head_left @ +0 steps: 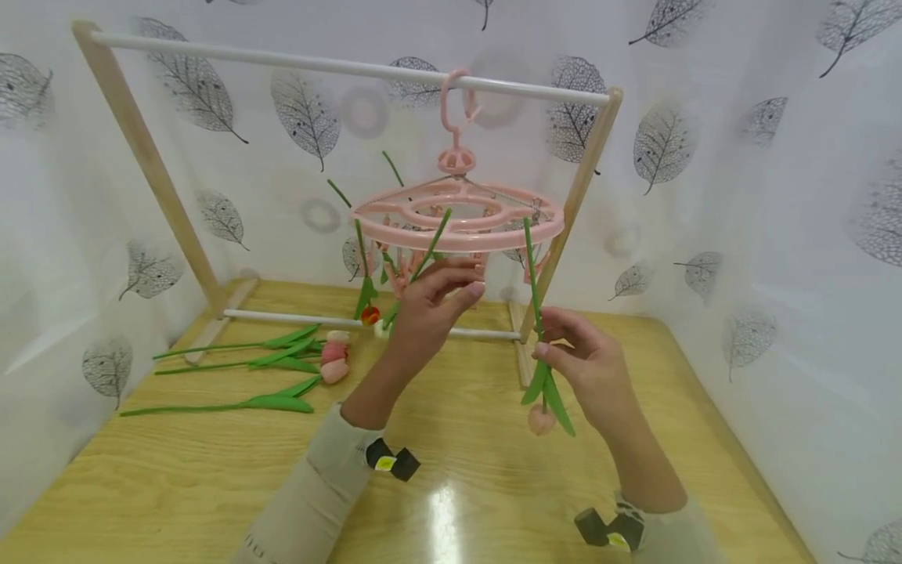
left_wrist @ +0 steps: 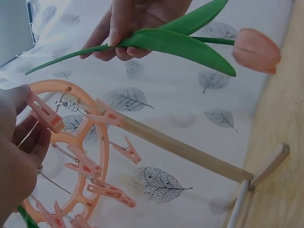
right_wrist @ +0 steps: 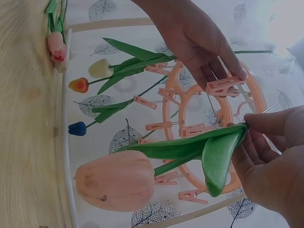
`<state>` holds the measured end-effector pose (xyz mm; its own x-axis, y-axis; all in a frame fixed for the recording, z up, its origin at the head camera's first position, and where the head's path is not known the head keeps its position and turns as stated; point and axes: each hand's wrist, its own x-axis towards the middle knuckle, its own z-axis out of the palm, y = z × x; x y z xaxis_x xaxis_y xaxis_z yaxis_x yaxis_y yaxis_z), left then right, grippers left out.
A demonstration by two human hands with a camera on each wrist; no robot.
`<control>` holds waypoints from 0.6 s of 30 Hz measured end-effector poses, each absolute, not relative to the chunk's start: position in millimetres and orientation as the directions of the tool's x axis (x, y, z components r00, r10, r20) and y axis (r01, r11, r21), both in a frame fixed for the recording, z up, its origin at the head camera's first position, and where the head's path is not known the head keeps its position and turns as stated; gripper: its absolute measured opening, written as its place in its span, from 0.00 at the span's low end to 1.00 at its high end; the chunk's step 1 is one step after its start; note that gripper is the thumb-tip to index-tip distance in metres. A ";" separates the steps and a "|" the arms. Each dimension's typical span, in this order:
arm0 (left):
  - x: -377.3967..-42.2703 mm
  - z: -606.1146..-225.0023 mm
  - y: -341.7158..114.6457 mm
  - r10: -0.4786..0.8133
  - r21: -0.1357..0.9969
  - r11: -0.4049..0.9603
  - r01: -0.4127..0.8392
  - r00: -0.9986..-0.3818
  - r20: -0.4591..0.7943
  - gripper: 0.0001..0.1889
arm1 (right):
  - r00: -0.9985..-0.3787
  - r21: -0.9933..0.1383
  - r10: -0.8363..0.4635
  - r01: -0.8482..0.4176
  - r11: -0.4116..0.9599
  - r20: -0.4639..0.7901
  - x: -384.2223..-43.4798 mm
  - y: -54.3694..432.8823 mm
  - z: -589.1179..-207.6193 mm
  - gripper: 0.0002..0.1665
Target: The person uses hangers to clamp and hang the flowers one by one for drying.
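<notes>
A pink round clip hanger [head_left: 486, 237] hangs by its hook, with clips dangling below its ring. My left hand [head_left: 433, 305] pinches one pink clip [right_wrist: 223, 87] on the near side of the ring. Between thumb and fingers, my right hand [head_left: 592, 368] holds the green stem of a peach tulip [left_wrist: 256, 51]. Its bloom points down and its stem end reaches up beside the ring in the head view. Clipped bloom-down on the hanger are a white tulip [right_wrist: 99, 68], an orange tulip [right_wrist: 79, 85] and a blue tulip [right_wrist: 77, 128].
A wooden stand [head_left: 151, 164] with a white top rod [head_left: 282, 60] carries the hanger; a lower rod [head_left: 282, 316] runs near the table. Three tulips [head_left: 334, 352] lie at the left on the wooden table [head_left: 437, 439]. Leaf-print curtains [head_left: 733, 196] enclose the back and sides.
</notes>
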<state>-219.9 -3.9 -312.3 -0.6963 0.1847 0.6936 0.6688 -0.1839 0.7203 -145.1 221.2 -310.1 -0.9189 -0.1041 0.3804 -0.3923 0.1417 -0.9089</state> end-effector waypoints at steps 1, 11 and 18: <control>-218.6 -310.7 -4.7 0.181 0.724 -0.174 0.668 -0.700 0.690 0.07 | -0.920 -0.909 -0.104 -0.391 0.145 0.379 -145.1 221.2 -310.3 0.23; -211.1 -309.6 -16.0 0.193 0.749 -0.132 0.650 -0.724 0.662 0.11 | -0.919 -0.910 -0.101 -0.392 0.130 0.382 -146.5 214.7 -314.5 0.24; -209.5 -309.5 -25.0 0.211 0.801 -0.109 0.589 -0.774 0.598 0.12 | -0.876 -0.873 -0.006 -0.480 0.083 0.482 -148.7 203.0 -309.2 0.27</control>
<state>-209.5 -25.0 -309.5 -0.7735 0.2106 0.5978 0.5890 -0.1091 0.8007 -148.7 203.0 -309.2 -0.8764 -0.0057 0.4816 -0.4803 0.0830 -0.8731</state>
